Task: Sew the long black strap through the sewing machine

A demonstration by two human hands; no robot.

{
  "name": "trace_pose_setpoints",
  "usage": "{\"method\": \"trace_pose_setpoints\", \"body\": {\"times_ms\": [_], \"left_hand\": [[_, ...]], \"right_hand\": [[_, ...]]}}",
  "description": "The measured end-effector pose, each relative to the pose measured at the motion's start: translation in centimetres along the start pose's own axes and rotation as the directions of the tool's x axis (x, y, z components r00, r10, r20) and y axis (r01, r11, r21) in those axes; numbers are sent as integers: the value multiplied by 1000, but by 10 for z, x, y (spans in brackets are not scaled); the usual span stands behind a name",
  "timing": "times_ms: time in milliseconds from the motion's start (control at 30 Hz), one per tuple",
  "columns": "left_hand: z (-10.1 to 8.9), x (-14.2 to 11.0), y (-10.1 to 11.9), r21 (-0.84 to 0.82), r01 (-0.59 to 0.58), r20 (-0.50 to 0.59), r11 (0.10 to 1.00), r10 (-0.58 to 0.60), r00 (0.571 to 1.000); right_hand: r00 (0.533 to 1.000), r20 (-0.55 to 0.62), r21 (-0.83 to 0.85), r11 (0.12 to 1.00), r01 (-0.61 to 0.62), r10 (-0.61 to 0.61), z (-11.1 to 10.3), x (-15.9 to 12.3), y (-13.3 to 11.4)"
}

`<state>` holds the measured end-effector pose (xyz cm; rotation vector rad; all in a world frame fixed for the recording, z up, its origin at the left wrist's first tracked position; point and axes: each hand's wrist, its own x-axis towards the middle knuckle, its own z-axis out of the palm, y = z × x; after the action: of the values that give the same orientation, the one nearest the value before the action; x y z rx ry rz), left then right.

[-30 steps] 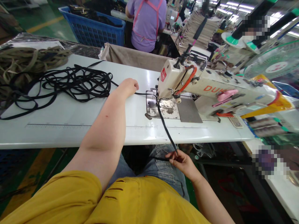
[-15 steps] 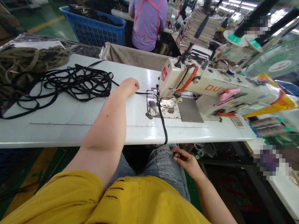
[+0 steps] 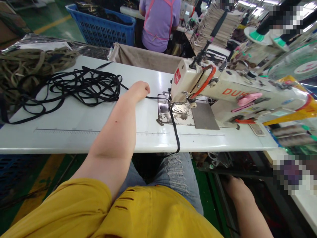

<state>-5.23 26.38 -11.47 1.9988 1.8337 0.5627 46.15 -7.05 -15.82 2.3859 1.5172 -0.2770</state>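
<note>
My left hand [image 3: 140, 90] is closed on a thin black strap to the left of the sewing machine [image 3: 208, 82]. From that hand the black strap [image 3: 176, 132] runs under the needle area and bends down over the table's front edge. A loose tangle of the same strap [image 3: 86, 86] lies on the white table, left of my arm. My right hand [image 3: 234, 185] is low on the right, below the tabletop, at the dark open drawer [image 3: 260, 198]. Its fingers are in shadow, so I cannot see whether they hold anything.
Olive-brown straps [image 3: 32, 66] are heaped at the table's left end. A blue crate [image 3: 104, 29] and a person in a purple shirt [image 3: 159, 24] are beyond the table. Thread cones [image 3: 257, 34] and a fan [image 3: 297, 66] stand at right.
My right hand has moved from beside my knee to the right, down to the open drawer. My left hand stays on the strap. The view has shifted slightly.
</note>
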Motion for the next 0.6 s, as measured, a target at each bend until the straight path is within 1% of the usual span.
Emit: {"method": "trace_pose_setpoints", "body": {"times_ms": [67, 100, 133, 167, 200, 233, 300, 333, 400, 467, 533, 600], "left_hand": [[0, 0, 0, -3, 2, 0, 1000, -2, 1000], [0, 0, -1, -10, 2, 1, 1000, -2, 1000], [1, -1, -1, -18, 3, 3, 1000, -3, 1000], [1, -1, -1, -26, 4, 4, 1000, -3, 1000], [1, -1, -1, -31, 4, 6, 1000, -4, 1000], [1, -1, -1, -34, 3, 8, 999, -3, 1000], [1, -2, -1, -35, 1, 14, 999, -1, 1000], [1, -2, 0, -35, -1, 17, 999, 1, 1000], [1, -1, 0, -32, -4, 19, 999, 5, 1000], [1, 0, 0, -22, -4, 17, 1000, 4, 1000], [1, 1, 0, -11, -2, 11, 1000, 2, 1000], [1, 2, 1, -7, 2, 12, 1000, -1, 1000]], "right_hand": [[988, -36, 74, 986, 152, -150, 6, -12, -26], [969, -53, 120, 962, 246, -241, 10, -19, -43], [940, -63, 168, 925, 341, -335, 15, -25, -62], [889, -103, 231, 858, 458, -446, 19, -31, -82], [788, -234, 333, 715, 615, -569, 23, -35, -101], [731, -282, 357, 640, 681, -621, 26, -38, -119], [665, -327, 364, 560, 744, -672, 30, -40, -148], [643, -337, 360, 537, 763, -687, 31, -38, -159], [614, -356, 352, 508, 786, -704, 34, -33, -173], [600, -369, 350, 492, 797, -710, 38, -27, -180], [601, -375, 360, 486, 796, -706, 41, -22, -179], [623, -374, 380, 499, 779, -687, 42, -19, -172]]}}
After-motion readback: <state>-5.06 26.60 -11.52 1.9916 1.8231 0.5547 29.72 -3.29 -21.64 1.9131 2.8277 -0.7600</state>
